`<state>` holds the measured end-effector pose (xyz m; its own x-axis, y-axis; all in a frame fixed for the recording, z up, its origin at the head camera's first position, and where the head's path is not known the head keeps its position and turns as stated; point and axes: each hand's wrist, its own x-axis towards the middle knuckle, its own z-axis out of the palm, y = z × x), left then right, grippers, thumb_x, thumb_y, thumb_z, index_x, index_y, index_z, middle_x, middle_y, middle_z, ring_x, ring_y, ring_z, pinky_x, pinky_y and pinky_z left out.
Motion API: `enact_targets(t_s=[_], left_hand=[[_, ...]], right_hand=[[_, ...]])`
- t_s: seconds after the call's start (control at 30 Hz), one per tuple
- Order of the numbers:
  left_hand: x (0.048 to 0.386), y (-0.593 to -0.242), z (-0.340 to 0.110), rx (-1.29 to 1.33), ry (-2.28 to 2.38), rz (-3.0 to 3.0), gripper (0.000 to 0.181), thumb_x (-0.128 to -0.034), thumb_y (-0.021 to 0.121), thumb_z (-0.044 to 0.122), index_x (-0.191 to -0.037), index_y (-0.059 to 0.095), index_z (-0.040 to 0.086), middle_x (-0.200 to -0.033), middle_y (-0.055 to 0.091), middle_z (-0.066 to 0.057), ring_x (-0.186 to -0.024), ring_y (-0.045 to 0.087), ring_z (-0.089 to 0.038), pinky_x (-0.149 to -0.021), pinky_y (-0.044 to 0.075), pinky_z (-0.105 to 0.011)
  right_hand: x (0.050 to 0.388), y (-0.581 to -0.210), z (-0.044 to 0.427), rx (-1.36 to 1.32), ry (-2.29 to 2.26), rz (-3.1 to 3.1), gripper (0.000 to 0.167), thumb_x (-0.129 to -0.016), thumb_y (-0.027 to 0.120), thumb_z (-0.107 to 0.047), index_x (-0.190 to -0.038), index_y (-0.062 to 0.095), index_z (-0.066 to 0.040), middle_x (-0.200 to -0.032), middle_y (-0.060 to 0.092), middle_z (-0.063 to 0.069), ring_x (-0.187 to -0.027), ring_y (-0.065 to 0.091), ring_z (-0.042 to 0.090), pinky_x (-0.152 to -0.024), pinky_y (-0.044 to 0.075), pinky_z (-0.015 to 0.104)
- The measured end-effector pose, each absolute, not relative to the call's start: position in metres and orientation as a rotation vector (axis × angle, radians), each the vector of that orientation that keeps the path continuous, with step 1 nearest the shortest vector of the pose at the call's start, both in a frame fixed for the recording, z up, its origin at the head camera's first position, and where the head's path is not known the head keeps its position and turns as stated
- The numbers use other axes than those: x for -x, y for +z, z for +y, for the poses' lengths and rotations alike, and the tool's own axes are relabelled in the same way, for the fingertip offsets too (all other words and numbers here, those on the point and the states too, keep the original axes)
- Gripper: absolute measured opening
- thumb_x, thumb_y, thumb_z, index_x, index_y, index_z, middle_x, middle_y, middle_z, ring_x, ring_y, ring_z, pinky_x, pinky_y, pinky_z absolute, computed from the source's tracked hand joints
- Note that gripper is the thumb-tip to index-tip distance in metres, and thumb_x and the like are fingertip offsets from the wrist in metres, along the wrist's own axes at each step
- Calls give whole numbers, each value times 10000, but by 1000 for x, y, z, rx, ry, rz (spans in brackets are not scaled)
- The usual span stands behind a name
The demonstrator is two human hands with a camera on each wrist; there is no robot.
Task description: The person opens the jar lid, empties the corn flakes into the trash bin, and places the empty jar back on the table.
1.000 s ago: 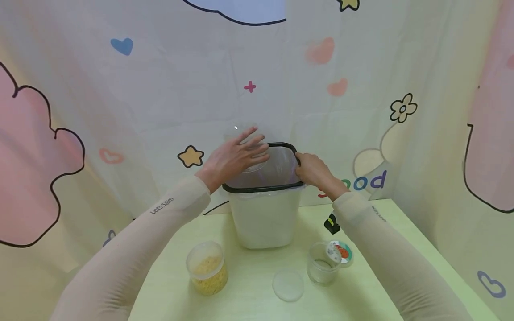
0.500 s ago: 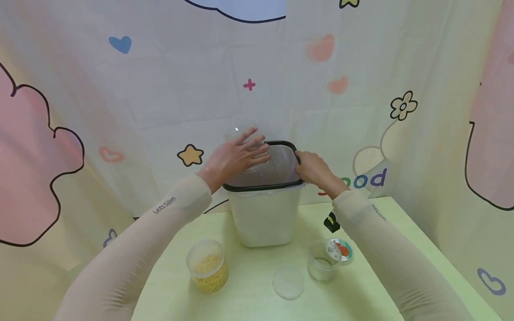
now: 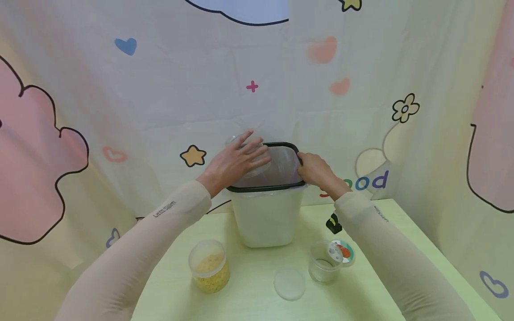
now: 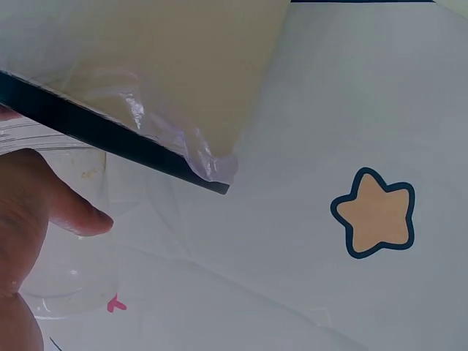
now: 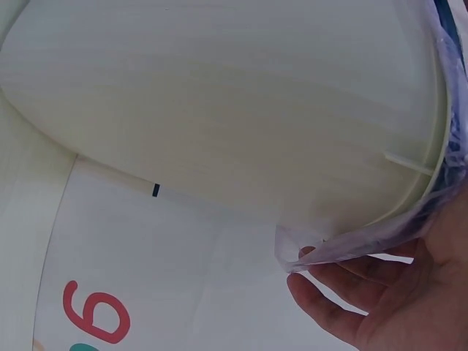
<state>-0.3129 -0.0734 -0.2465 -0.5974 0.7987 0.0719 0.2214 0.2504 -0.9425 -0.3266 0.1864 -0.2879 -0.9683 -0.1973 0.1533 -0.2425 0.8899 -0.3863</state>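
Observation:
A clear plastic jar [image 4: 73,270] is in my left hand [image 3: 237,161], tipped mouth-down over a white trash can [image 3: 267,220]. In the left wrist view its threaded mouth sits behind the can's dark rim [image 4: 110,139], with a few small crumbs on its wall. My left thumb [image 4: 80,212] lies along the jar's side, while the other fingers spread over it in the head view. At the can's right side my right hand [image 3: 319,171] grips the black rim and the thin bag liner [image 5: 365,245]. The can's inside is only partly visible.
On the table [image 3: 241,307] stand a clear tub of yellow crumbly food [image 3: 210,276] at left and a clear tub [image 3: 324,269] at right. A round translucent lid [image 3: 289,284], a printed lid [image 3: 346,253] and a small black object [image 3: 333,224] lie nearby. A patterned curtain [image 3: 180,89] hangs behind.
The jar's raised base has dipped slightly as my left hand tilts it. My right hand keeps its grip on the rim. The head view has shifted a little.

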Motion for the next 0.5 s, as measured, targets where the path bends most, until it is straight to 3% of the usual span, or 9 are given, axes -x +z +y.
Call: enact_targets(t_s=[0.27, 0.37, 0.5], left_hand=[[312, -248, -85, 917, 990, -2089, 986, -818, 795, 193, -1573, 168, 287, -1621, 219, -24, -1518, 157, -279, -1241, -1, -546], [312, -248, -89, 908, 844, -2131, 943, -824, 774, 143, -1568, 208, 270, -1615, 244, -30, -1509, 170, -287, -1244, 15, -539], [312, -249, -92, 893, 703, -2160, 909, -824, 754, 126, -1561, 236, 249, -1604, 275, -45, -1494, 200, -297, -1242, 60, -542]], right_hand=[[328, -288, 186, -334, 624, -2956, 604, -926, 387, -81, -1515, 303, 21, -1512, 410, 241, -1085, 514, 323, -853, 434, 412], [328, -287, 186, -327, 622, -2957, 606, -925, 390, -81, -1516, 304, 15, -1512, 412, 239, -1117, 527, 335, -860, 443, 422], [326, -286, 186, -337, 618, -2946, 600, -922, 389, -92, -1508, 324, 18, -1501, 425, 244, -1266, 512, 372, -963, 462, 477]])
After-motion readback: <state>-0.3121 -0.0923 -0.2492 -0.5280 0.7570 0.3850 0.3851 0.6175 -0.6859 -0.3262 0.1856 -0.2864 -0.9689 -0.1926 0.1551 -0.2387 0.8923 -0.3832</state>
